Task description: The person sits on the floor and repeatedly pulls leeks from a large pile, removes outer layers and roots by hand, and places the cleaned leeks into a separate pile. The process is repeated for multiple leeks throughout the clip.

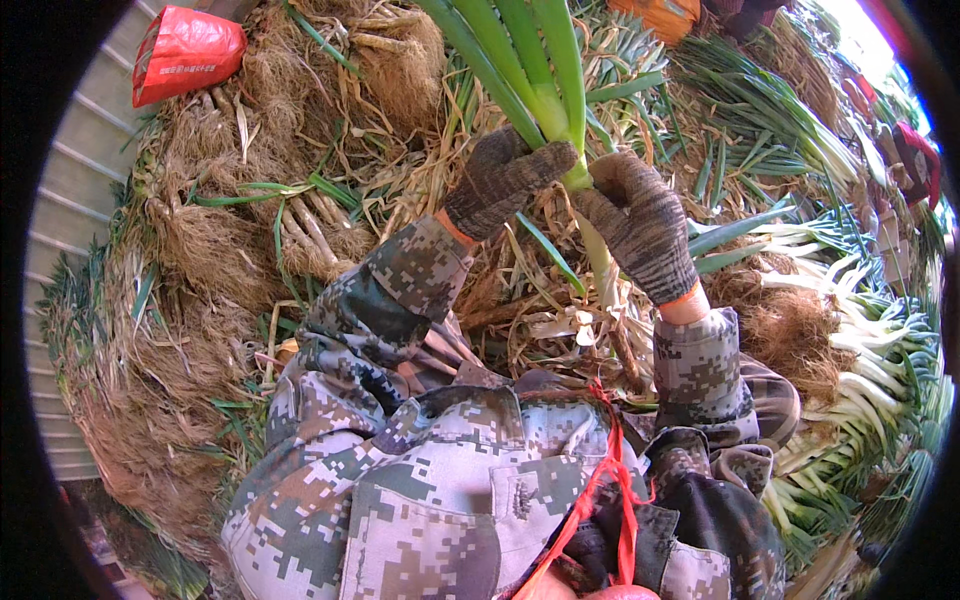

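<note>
Both hands wear brown knitted gloves with orange cuffs. My left hand (510, 176) grips a large green onion (551, 112) where its leaves fan out, the thumb across the leaf base. Against the stalk just below, on the right, my right hand (641, 221) has its thumb and fingertips closed on it. The green leaves point up and away, past the top edge of the picture. The pale stalk (596, 255) runs down behind the right hand towards dry husks (562, 330) in front of my lap. Its root end cannot be made out.
Untrimmed onions with brown roots (217, 255) are heaped at the left, under a red bag (191, 56). Cleaned white-stalked onions (870, 360) lie in a row at the right. More green onions (772, 105) and an orange bag (660, 15) lie farther off.
</note>
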The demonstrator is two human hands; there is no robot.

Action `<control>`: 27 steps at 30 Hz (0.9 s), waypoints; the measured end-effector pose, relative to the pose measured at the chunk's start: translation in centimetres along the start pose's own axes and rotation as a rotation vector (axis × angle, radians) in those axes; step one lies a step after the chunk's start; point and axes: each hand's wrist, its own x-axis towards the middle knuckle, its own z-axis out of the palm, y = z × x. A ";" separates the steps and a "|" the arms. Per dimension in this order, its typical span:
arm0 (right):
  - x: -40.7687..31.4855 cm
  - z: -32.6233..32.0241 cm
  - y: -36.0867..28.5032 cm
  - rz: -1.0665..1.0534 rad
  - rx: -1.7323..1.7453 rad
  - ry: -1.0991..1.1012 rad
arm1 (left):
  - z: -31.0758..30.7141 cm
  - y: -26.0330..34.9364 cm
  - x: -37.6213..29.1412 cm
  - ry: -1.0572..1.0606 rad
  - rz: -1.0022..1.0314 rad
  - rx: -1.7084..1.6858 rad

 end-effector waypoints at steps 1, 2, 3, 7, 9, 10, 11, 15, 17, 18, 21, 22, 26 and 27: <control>-0.1 0.1 0.0 0.008 -0.028 0.009 | 0.1 0.1 0.0 0.003 -0.012 0.010; -0.2 0.2 0.0 -0.048 -0.046 0.039 | 0.2 0.2 0.0 0.014 -0.002 0.026; -0.2 0.3 0.1 0.005 0.011 0.050 | 0.3 0.2 0.0 0.015 0.005 0.026; -0.3 0.1 0.5 0.128 0.207 0.057 | 0.6 -0.3 0.2 0.022 0.088 0.113; -0.4 -0.3 0.7 -0.040 0.042 -0.005 | 0.5 -0.6 0.4 0.027 0.131 0.171; -0.6 -0.4 0.8 -0.116 -0.041 -0.005 | 0.4 -0.7 0.4 0.038 0.158 0.189; -0.8 -0.6 0.7 -0.213 -0.085 -0.040 | 0.3 -0.8 0.5 0.044 0.182 0.225; -2.7 -0.8 0.0 -0.569 -0.568 -0.088 | 0.1 -1.2 0.6 0.089 -0.054 0.116; -2.8 -1.0 -0.2 -0.501 -0.418 -0.015 | 0.6 -1.4 0.5 0.138 -0.013 0.091; -2.6 -1.0 -0.3 -0.539 -0.321 0.070 | 1.1 -1.6 0.5 0.133 -0.010 -0.010; -1.9 -0.9 0.4 -0.533 -0.382 0.029 | 2.5 -2.1 1.0 0.121 -0.014 -0.360; -2.1 -0.7 0.9 -0.532 -0.478 -0.030 | 2.4 -2.0 1.2 0.162 -0.037 -0.388; -7.1 0.0 4.6 -0.572 -0.684 -0.428 | -0.4 -1.6 3.2 0.342 0.089 -0.559; -9.5 -0.1 5.8 -0.419 -0.722 -0.523 | -1.9 -1.3 4.0 0.436 0.054 -0.611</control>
